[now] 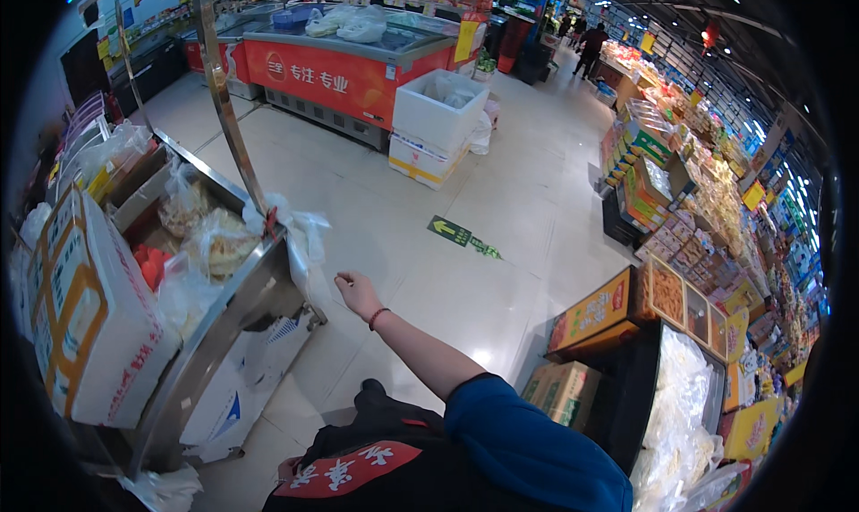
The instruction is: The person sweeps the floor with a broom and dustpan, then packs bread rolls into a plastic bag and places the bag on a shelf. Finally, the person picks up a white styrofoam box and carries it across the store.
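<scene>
My right hand [358, 295] reaches out over the tiled floor, its fingers curled in, with no object plainly visible in them. A red bracelet [378, 318] circles that wrist. Just left of the hand, apart from it, thin plastic bags [306, 244] hang at the corner of a metal-framed cart [221, 311]. On the cart lie clear bags of pale food [220, 244], something red [152, 265] and a white foam box [100, 311] with yellow tape. Of my left hand [288, 470] only a small patch shows beside my black apron [402, 472]; its fingers are hidden.
A red chest freezer [322, 83] stands ahead, with stacked white foam boxes [429, 123] at its corner. A green arrow sticker [449, 231] marks the floor [402, 203]. Along the right run cartons [564, 394], a black display bin [624, 391] and loaded shelves. A person [592, 48] is far off.
</scene>
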Available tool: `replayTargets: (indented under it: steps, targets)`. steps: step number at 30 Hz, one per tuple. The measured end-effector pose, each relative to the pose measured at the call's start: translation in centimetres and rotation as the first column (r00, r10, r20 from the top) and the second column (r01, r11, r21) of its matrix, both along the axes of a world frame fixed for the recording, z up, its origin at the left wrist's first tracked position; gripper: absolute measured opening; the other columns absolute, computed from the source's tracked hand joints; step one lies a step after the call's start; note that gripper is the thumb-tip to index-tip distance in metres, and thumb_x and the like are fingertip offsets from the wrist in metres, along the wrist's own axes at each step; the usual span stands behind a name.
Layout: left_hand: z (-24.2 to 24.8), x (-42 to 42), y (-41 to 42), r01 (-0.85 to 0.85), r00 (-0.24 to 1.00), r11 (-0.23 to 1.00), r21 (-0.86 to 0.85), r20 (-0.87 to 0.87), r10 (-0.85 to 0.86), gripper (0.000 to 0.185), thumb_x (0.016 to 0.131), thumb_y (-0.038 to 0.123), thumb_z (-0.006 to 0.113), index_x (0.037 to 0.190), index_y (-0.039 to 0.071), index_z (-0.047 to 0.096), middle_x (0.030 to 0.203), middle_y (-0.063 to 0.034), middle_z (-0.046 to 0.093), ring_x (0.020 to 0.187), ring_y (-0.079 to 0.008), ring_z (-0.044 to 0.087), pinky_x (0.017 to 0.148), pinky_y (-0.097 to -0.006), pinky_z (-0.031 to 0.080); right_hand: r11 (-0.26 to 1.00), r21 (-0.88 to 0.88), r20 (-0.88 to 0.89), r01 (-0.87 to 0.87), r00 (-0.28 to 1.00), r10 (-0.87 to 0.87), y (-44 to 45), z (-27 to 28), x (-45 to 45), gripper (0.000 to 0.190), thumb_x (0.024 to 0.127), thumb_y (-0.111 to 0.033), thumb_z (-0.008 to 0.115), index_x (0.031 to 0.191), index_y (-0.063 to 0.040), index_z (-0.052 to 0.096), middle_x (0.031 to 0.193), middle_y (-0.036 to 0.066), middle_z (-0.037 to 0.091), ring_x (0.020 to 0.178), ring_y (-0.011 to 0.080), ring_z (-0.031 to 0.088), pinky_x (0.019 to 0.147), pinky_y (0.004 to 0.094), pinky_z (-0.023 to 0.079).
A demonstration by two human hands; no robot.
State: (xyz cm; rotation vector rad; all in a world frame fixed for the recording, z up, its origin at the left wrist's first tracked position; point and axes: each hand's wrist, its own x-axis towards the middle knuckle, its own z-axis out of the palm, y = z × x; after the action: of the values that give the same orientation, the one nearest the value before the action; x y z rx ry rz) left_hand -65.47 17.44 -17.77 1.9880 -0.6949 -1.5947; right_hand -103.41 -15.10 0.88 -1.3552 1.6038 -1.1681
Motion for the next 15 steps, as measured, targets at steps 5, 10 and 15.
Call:
replayTargets:
  steps: [5,10,15]
  targets:
    - [2.1,-0.5,-4.9,-0.131,0.991,0.991,0.002,-0.009,0.131,0.025,0.09,0.014,0.058,0.11,0.001,0.067,0.09,-0.0214,0.068,0.079,-0.0247,0.068,0.071,-0.0343,0.057,0.979,-0.192,-0.371,0.061,0.919,-0.13,-11.8,-4.6,0.5,0.041,0.092,-0.032,0.05,0.113,0.002,0.061,0.111,0.023,0.061,0.101,0.0378,0.059,0.091,0.0445,0.046]
    - [1.3,-0.4,-7.3,-0.212,0.976,0.977,0.031,-0.048,0.214,0.023,0.088,0.015,0.062,0.102,-0.003,0.067,0.086,-0.019,0.068,0.076,-0.0248,0.068,0.067,-0.0353,0.057,0.903,0.299,-0.194,-0.31,0.906,0.376,-15.4,-6.2,4.4,0.046,0.092,-0.034,0.043,0.102,0.007,0.063,0.1,0.028,0.064,0.097,0.0426,0.06,0.09,0.045,0.045]
    - [-0.4,1.5,-11.7,-0.177,0.981,0.984,0.03,-0.079,0.179,0.024,0.087,0.013,0.063,0.102,-0.006,0.064,0.087,-0.0196,0.068,0.077,-0.0278,0.068,0.069,-0.0378,0.057,0.827,0.44,-0.006,-0.351,0.919,0.393,-15.2,-13.3,5.8,0.037,0.089,-0.029,0.052,0.098,0.003,0.069,0.087,0.019,0.068,0.084,0.0229,0.066,0.07,0.0367,0.052]
